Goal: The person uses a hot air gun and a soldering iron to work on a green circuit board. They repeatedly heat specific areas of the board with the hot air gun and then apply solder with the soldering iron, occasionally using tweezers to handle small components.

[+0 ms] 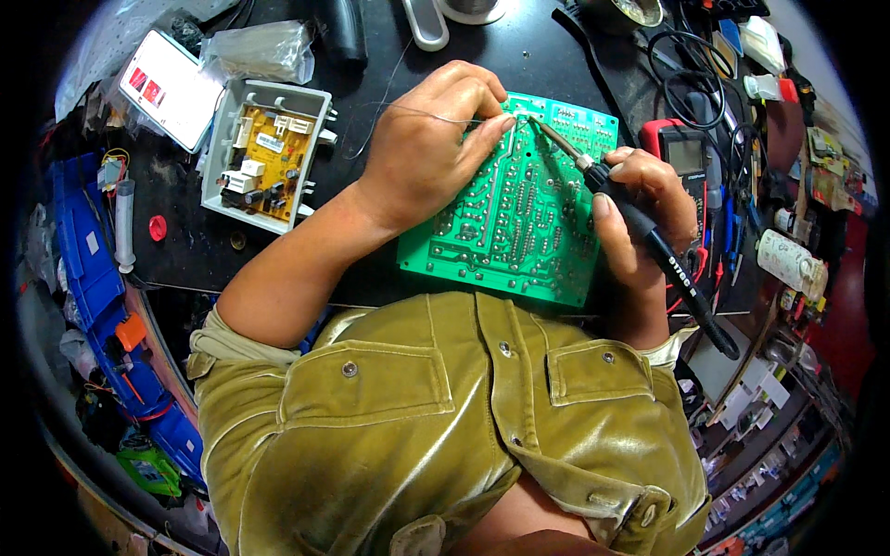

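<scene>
A green circuit board (464, 243) lies solder side up on the dark bench before me. My left hand (436, 139) rests over its upper left edge, thumb and fingers pinched on a thin solder wire (422, 112). The wire trails away to the left in a loop. In my right hand (640, 208) is a soldering iron (640, 222), gripped by its black handle. Its tip reaches the upper part of the board, close to the left thumb; whether it touches a joint is too small to tell.
Left of the board stands a grey housing (215, 176) with a yellow-brown circuit board inside. Beyond it lies a lit phone (171, 88). A red multimeter (684, 153) sits at the right among cables. A solder spool (473, 7) is at the far edge, a syringe (124, 222) at left.
</scene>
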The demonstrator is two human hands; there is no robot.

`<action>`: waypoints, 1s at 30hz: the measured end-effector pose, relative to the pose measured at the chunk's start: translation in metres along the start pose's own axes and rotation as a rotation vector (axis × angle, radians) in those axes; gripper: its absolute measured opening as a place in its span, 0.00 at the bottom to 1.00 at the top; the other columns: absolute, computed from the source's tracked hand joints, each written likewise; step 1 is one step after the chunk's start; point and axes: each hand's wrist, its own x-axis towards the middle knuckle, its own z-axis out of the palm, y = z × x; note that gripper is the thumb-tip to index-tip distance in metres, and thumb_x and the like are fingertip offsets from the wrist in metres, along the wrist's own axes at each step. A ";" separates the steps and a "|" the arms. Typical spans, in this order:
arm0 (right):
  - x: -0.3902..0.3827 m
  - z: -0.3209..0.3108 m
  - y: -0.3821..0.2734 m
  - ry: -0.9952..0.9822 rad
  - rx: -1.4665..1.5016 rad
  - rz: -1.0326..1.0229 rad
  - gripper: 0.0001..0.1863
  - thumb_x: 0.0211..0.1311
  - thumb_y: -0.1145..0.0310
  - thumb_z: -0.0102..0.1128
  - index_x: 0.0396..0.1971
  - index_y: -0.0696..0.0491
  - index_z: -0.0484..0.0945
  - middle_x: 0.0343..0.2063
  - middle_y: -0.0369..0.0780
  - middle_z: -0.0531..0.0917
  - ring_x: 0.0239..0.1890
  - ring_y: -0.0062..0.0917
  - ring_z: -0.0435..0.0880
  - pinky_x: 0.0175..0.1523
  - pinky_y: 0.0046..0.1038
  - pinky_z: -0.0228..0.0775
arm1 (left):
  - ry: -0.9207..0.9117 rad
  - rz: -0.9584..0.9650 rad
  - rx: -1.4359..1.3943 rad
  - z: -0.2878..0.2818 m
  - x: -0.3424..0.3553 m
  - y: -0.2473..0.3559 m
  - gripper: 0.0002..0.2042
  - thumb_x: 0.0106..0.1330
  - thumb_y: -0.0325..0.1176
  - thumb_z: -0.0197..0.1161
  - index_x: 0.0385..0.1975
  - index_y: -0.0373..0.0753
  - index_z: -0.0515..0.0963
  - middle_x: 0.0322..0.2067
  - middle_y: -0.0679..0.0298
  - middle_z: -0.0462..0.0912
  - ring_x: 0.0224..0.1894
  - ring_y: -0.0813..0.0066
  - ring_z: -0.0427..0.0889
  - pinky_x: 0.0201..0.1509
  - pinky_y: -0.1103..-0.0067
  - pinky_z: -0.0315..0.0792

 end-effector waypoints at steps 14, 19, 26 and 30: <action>0.003 0.003 -0.004 0.000 -0.044 -0.023 0.12 0.37 0.75 0.64 0.26 0.58 0.74 0.20 0.38 0.76 0.19 0.23 0.71 0.25 0.22 0.62 | 0.011 0.001 0.028 0.005 0.001 -0.002 0.06 0.57 0.24 0.64 0.25 0.33 0.73 0.33 0.57 0.78 0.34 0.65 0.78 0.38 0.76 0.72; 0.005 0.001 -0.005 -0.009 -0.065 -0.031 0.12 0.37 0.75 0.64 0.26 0.58 0.74 0.20 0.38 0.76 0.19 0.23 0.71 0.25 0.23 0.62 | 0.017 0.028 0.078 0.007 0.003 -0.003 0.06 0.56 0.24 0.64 0.25 0.33 0.73 0.32 0.58 0.77 0.33 0.65 0.78 0.38 0.76 0.72; 0.004 0.001 -0.004 -0.009 -0.060 -0.054 0.12 0.37 0.75 0.64 0.26 0.58 0.74 0.20 0.39 0.76 0.19 0.23 0.71 0.25 0.23 0.63 | -0.001 -0.012 0.100 0.008 0.004 -0.002 0.06 0.56 0.24 0.64 0.25 0.33 0.73 0.32 0.58 0.77 0.33 0.65 0.78 0.38 0.76 0.72; 0.006 0.001 -0.005 -0.024 -0.038 -0.043 0.12 0.38 0.75 0.63 0.27 0.59 0.73 0.21 0.40 0.76 0.19 0.24 0.71 0.25 0.22 0.63 | 0.004 -0.006 0.107 0.007 0.005 -0.001 0.06 0.57 0.25 0.64 0.24 0.33 0.73 0.32 0.58 0.77 0.33 0.64 0.78 0.37 0.76 0.72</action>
